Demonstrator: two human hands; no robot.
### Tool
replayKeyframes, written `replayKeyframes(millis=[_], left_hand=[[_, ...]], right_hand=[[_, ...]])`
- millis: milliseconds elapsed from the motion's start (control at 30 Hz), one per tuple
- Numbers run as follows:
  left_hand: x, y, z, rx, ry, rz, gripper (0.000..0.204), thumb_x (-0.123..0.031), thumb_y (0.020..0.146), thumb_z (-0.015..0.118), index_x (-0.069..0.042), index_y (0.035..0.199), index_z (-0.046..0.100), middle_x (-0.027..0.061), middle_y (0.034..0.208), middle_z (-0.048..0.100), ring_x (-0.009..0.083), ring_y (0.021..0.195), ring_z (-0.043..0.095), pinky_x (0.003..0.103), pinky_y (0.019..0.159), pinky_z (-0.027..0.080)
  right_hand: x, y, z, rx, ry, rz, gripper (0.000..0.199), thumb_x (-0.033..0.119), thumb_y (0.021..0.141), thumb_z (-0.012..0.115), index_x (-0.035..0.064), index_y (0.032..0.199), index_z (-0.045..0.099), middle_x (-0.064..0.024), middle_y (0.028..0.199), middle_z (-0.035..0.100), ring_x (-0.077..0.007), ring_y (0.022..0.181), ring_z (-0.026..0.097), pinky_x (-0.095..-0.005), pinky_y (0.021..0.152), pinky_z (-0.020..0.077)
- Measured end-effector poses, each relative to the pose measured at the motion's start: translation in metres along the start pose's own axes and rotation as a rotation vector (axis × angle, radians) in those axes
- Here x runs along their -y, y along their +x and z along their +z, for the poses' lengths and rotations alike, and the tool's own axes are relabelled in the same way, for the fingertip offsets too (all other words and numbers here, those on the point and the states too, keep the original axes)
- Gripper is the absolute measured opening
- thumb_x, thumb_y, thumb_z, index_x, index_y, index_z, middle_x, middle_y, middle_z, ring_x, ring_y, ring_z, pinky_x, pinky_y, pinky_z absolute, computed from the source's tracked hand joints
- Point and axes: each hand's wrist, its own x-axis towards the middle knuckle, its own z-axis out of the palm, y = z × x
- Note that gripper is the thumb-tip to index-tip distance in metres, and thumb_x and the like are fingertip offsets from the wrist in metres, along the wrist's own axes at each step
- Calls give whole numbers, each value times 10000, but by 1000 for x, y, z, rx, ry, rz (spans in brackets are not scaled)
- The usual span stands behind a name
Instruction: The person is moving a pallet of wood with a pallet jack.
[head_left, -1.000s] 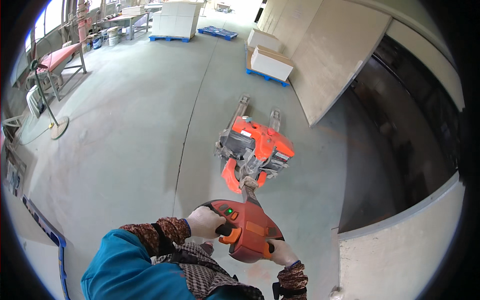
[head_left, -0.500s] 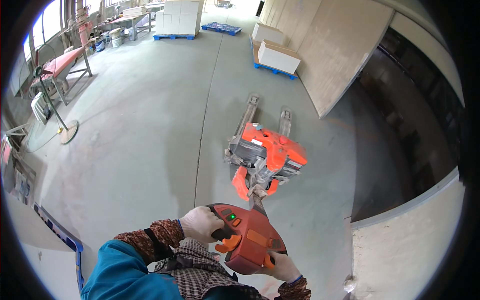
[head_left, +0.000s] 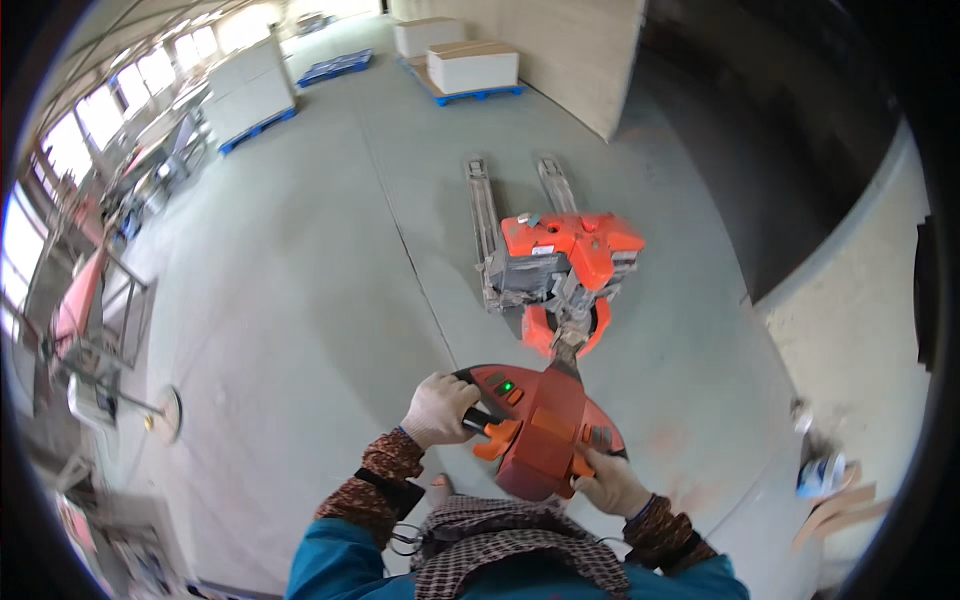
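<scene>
Left hand (head_left: 440,408) — in a pale work glove, fingers curled shut around the black grip on the left side of the tiller head (head_left: 538,428). Patterned cuff and teal sleeve behind it.

Right hand (head_left: 610,482) — also gloved, closed on the right side of the same tiller head, low on its rim; the fingertips are hidden under the housing.

Tiller head — orange-red, rounded housing directly in front of the person's chest, with 1 small green light and orange control tabs on its top face. A short shaft runs from it to the pallet truck (head_left: 560,262).

Pallet truck — orange-red body with a grey block on its left side, standing on the grey concrete floor (head_left: 300,300) just ahead of the hands. Its 2 grey forks (head_left: 483,205) point away from the person and carry no load.

Packages — 2 pale rectangular boxes (head_left: 472,66) on a blue pallet (head_left: 470,96), far ahead beside a tall pale wall panel (head_left: 560,50). 1 larger white stack (head_left: 250,85) on another blue pallet, far left. 1 bare blue pallet (head_left: 335,68) between them.

Right edge — a small blue and white item (head_left: 822,472) with brown scraps of board against a low pale wall; its kind cannot be told.

Left edge — red metal frames and a round-based stand (head_left: 160,415), near bright windows.
</scene>
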Motion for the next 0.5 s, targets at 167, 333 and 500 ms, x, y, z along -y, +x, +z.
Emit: replayKeyframes(millis=[167, 333, 500], left_hand=[[72, -159, 331, 65, 16, -7, 316, -284, 635, 789, -133, 857, 623, 52, 822, 651, 283, 862, 666, 416, 764, 487], [206, -227, 452, 159, 111, -131, 324, -251, 659, 793, -139, 927, 649, 62, 947, 670, 295, 1003, 653, 425, 902, 483], [436, -382, 429, 59, 116, -160, 348, -226, 689, 802, -143, 995, 657, 56, 1015, 679, 291, 1063, 638, 426, 948, 474]], right_hand=[[-269, -68, 255, -58, 110, 193, 742, 571, 1035, 470, -51, 1438, 503, -271, 890, 675, -464, 852, 663, -488, 735, 518], [-373, 4, 410, -109, 290, 283, 876, 725, 1026, 344, -58, 1343, 575, -111, 755, 612, -234, 705, 631, -390, 674, 503], [-326, 151, 649, -128, 341, 372, 813, 724, 1032, 310, -18, 906, 618, -88, 690, 590, -212, 652, 603, -376, 627, 485]])
